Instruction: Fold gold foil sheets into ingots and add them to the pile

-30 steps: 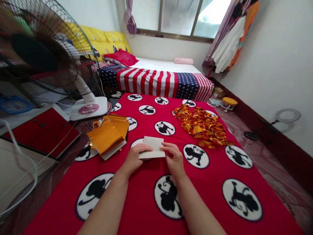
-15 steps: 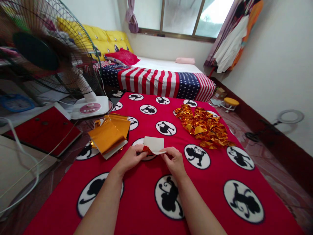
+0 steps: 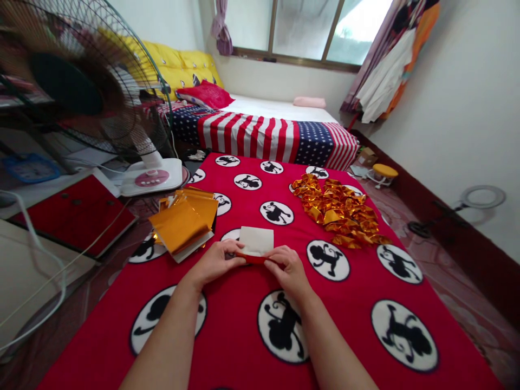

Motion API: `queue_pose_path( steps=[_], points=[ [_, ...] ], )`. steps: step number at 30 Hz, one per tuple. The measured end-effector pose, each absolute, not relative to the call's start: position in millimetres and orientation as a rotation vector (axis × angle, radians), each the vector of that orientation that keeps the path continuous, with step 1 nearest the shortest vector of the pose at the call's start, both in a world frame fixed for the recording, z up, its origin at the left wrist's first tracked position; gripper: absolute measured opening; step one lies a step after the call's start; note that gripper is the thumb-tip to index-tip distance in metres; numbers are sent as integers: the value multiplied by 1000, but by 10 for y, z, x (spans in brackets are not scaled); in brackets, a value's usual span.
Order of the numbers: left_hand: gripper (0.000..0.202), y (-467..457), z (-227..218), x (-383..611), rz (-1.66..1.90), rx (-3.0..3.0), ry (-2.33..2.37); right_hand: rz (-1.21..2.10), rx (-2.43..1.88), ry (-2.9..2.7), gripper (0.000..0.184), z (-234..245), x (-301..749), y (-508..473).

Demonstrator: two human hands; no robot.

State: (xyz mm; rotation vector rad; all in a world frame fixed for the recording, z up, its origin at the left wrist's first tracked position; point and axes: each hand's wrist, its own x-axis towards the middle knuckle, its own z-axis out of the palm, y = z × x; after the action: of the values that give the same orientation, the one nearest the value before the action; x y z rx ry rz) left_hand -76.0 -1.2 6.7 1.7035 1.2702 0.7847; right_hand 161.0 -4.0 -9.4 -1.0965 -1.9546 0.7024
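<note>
Between my hands lies a sheet of foil paper (image 3: pixel 257 240), pale side up, its near edge rolled over so a reddish-orange foil strip shows. My left hand (image 3: pixel 222 259) pinches the left end of that roll between thumb and fingers. At the right end, my right hand (image 3: pixel 286 265) pinches it the same way. Left of my hands sits a stack of gold foil sheets (image 3: pixel 181 222), several of them fanned unevenly. Farther off on the right is a heap of folded gold foil pieces (image 3: pixel 335 208).
The red cloth (image 3: pixel 227 336) with monkey figures covers the surface under my hands. A standing fan (image 3: pixel 152 176) is at the left, its blades blurred. Beyond the cloth stands a bed (image 3: pixel 252 132). A yellow stool (image 3: pixel 385 170) and a ring light (image 3: pixel 483 196) are at the right.
The near edge of the foil paper, curled up before, is now folded down into a narrow strip. Both hands have moved slightly, keeping hold of its ends.
</note>
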Motion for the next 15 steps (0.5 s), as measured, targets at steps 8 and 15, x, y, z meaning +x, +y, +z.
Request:
queue_pose_path(
  steps=[8,15],
  points=[
    [22,13,64,-675,775,1791,1539,487,-1378,-1824,8,-114,1447,-95],
    [15,12,31,-632,729,1851,1703,364,-1580,-1791,15,-103,1420,-129]
  ],
)
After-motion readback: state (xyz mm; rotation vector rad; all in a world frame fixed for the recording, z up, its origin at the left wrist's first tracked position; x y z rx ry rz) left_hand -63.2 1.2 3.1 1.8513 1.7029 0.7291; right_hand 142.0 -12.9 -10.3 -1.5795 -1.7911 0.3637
